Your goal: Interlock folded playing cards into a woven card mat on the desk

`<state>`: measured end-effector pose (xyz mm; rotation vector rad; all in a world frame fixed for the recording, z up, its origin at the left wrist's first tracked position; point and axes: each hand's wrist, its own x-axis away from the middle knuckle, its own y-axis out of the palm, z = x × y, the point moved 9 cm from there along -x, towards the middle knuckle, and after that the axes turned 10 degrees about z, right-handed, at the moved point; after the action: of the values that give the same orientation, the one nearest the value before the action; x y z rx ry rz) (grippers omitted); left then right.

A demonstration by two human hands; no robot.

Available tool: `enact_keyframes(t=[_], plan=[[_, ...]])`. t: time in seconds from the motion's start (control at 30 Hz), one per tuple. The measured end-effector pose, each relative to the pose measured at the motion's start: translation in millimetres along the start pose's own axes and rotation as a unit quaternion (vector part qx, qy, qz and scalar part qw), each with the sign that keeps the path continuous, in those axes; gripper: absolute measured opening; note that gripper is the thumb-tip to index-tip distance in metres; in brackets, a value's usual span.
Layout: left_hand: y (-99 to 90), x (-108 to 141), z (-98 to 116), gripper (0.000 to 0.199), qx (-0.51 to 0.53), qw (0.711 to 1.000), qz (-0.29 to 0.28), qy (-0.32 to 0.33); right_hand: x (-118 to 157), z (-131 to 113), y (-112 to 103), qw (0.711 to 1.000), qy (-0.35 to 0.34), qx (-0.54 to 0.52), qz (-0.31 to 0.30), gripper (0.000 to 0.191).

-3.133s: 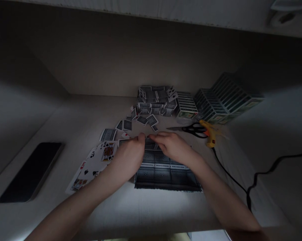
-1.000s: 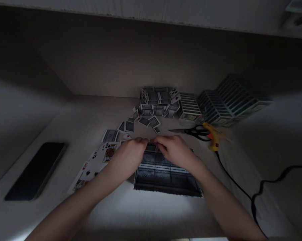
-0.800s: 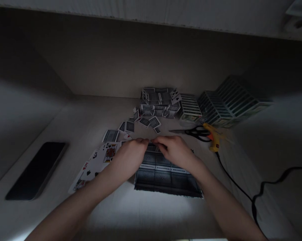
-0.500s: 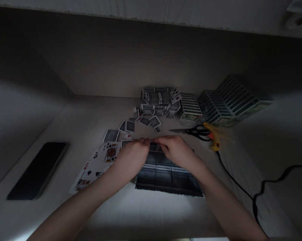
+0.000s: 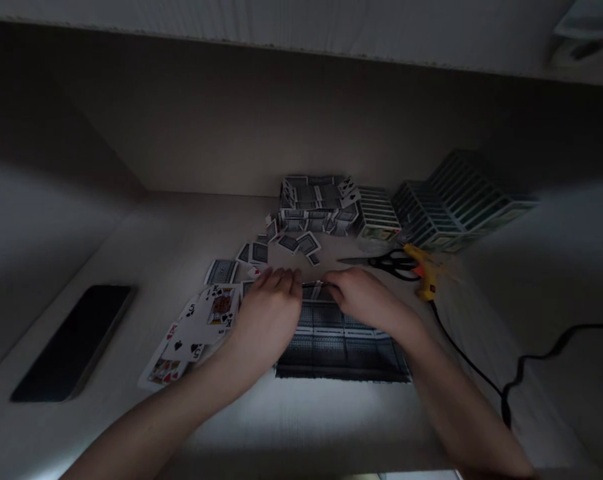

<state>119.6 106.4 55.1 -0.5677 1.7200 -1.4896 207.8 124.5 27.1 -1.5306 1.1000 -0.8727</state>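
Observation:
A structure of joined playing cards [image 5: 341, 347], dark patterned backs showing, lies in front of me on the white surface. My left hand [image 5: 274, 310] is curled over the left part of its far edge, fingertips hidden behind it. Farther right along that edge, my right hand [image 5: 356, 293] pinches it between thumb and fingers. A short stretch of the edge shows between the two hands. Loose face-up cards [image 5: 201, 327], a king and a five among them, are fanned out left of my left hand.
A phone [image 5: 74, 343] lies at the left. Cut card pieces [image 5: 286, 243] are scattered before a card-built box [image 5: 316, 197] at the back. Black scissors [image 5: 386, 262] and a yellow glue gun [image 5: 426, 273] with its cord lie right, near slatted card structures [image 5: 456, 200].
My left hand has flattened out more over the far edge. My right hand has shifted slightly right, so the gap between the hands is wider. The view has moved slightly.

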Motion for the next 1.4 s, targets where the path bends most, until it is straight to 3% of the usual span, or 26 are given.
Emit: enact_keyframes(t=[0.13, 0.3, 0.5, 1.03, 1.4], plan=[[1.5, -1.3, 10.4, 0.037, 0.059, 0.998, 0.028, 0.023, -0.9, -3.5, -1.3, 1.0, -0.018, 0.022, 0.001, 0.024], [12.5, -6.7, -1.8, 0.04, 0.155, 0.988, 0.015, -0.01, -3.1, -4.2, -0.1, 0.999, -0.022, 0.023, 0.006, 0.02], [11.3, -13.1, -14.0, 0.038, 0.225, 0.973, 0.012, -0.05, -4.3, -1.9, 0.3, 1.0, -0.022, -0.008, 0.02, 0.021], [16.4, -14.8, -14.5, 0.036, 0.225, 0.972, -0.009, -0.069, -6.2, -4.0, 0.1, 0.999, -0.036, -0.002, 0.018, 0.021], [18.1, -17.0, -20.6, 0.027, 0.283, 0.957, -0.011, -0.064, -5.8, 0.2, -2.2, 0.999, -0.021, -0.024, 0.031, 0.023]])
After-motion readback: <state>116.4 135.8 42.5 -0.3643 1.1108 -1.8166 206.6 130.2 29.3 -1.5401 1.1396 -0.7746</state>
